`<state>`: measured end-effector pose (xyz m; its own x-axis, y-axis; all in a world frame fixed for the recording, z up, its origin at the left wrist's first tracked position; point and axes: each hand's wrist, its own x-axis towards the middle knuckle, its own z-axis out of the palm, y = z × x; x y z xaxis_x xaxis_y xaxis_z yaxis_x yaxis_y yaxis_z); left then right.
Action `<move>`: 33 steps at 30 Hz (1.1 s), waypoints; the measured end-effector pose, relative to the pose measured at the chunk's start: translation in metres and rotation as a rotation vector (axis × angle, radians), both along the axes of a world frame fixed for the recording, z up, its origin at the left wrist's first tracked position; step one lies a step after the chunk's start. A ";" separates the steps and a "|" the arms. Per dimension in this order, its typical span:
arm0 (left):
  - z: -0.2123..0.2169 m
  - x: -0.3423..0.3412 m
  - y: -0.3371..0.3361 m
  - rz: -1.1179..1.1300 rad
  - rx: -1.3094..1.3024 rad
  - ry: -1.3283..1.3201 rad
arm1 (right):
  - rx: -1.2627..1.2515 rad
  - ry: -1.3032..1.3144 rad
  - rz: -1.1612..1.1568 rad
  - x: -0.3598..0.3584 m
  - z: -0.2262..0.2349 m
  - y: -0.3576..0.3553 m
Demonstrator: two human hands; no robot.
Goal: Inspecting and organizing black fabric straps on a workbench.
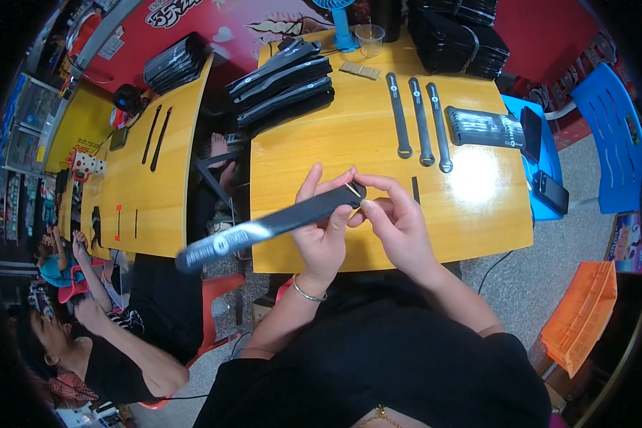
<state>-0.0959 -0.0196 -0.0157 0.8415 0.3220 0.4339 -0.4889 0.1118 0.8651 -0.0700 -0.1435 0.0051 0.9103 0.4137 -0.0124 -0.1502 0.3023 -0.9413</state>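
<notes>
A long black strap [278,220] is held up between my hands, over the table's near edge. Its free end, with a pale printed patch, is blurred and points left. My left hand [322,239] grips the strap near its other end, thumb on top. The fingertips of my right hand [401,227] pinch at that end, where a thin pale sliver shows; I cannot tell whether it is a slot's edge or a small separate piece. Beyond my hands, three similar dark straps [421,123] with slotted near ends lie side by side. A short black strip [416,191] lies behind my right hand.
Stacked black straps [282,84] stand at the table's back left, bundled black packs [458,41] at the back right. A blue fan [342,28], clear cup [369,41] and tan strips [359,70] lie between. Packed straps [486,127] lie right. Another person sits at the left table [167,192].
</notes>
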 end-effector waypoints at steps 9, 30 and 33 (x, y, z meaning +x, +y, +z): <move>0.015 0.012 0.042 -0.396 -0.131 0.391 | -0.484 -0.643 -0.088 0.018 0.004 -0.014; -0.009 0.004 0.030 -0.320 -0.167 0.586 | -0.654 -0.659 -0.142 0.022 -0.013 -0.009; -0.004 -0.004 0.038 -0.354 -0.016 0.639 | -0.729 -0.728 -0.153 0.027 -0.002 -0.016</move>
<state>-0.0998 0.0185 -0.0197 0.9837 -0.0142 -0.1794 0.1789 0.1843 0.9664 -0.0432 -0.1592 0.0036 0.8401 0.4057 0.3601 0.5190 -0.4081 -0.7510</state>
